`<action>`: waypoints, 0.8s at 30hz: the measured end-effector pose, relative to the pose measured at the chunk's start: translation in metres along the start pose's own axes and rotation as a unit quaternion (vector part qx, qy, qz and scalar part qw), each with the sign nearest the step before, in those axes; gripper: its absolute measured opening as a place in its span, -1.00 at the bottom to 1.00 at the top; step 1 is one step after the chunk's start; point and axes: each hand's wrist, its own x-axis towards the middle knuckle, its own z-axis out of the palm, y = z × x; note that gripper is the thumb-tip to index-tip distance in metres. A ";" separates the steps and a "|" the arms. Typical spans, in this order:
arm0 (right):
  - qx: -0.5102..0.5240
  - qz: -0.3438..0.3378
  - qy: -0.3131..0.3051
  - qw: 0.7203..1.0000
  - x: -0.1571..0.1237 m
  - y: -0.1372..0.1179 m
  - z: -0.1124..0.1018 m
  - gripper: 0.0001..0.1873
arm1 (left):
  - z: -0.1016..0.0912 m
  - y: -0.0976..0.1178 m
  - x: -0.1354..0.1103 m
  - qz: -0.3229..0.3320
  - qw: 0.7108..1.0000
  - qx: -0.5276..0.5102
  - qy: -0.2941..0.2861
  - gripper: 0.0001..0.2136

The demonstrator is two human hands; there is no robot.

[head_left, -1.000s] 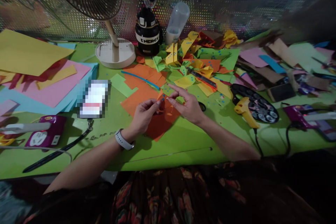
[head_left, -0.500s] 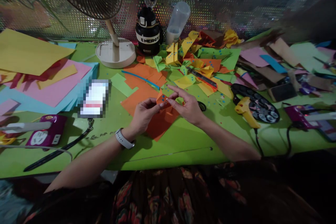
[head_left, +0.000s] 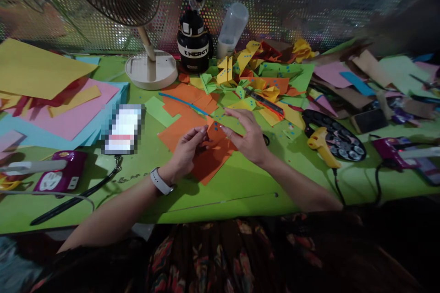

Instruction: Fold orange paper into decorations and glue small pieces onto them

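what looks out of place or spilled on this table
The clear bottle leans to the right, while the black bottle beside it stands upright. Small specks lie loose on the green tabletop to the right of the right hand, like spilled bits. No damage stands out.

1. Bottle [head_left: 194,42], upper centre of frame: "ENERGY", dark capitals on white band; smaller print below, illegible.
2. Phone [head_left: 123,129], left of centre: screen pixelated, unreadable.
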 end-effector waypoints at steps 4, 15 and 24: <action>-0.003 -0.016 0.003 1.000 -0.006 -0.006 0.005 -0.77 | 0.001 -0.003 0.002 -0.027 0.999 -0.022 -0.033 -0.80; 0.208 0.180 0.001 0.961 0.011 0.021 -0.004 -0.78 | -0.001 -0.006 0.011 -0.073 0.997 -0.028 -0.017 -0.81; 0.234 0.152 -0.081 0.957 0.005 0.017 0.004 -0.76 | 0.004 -0.003 -0.001 0.003 0.995 0.078 -0.064 -0.54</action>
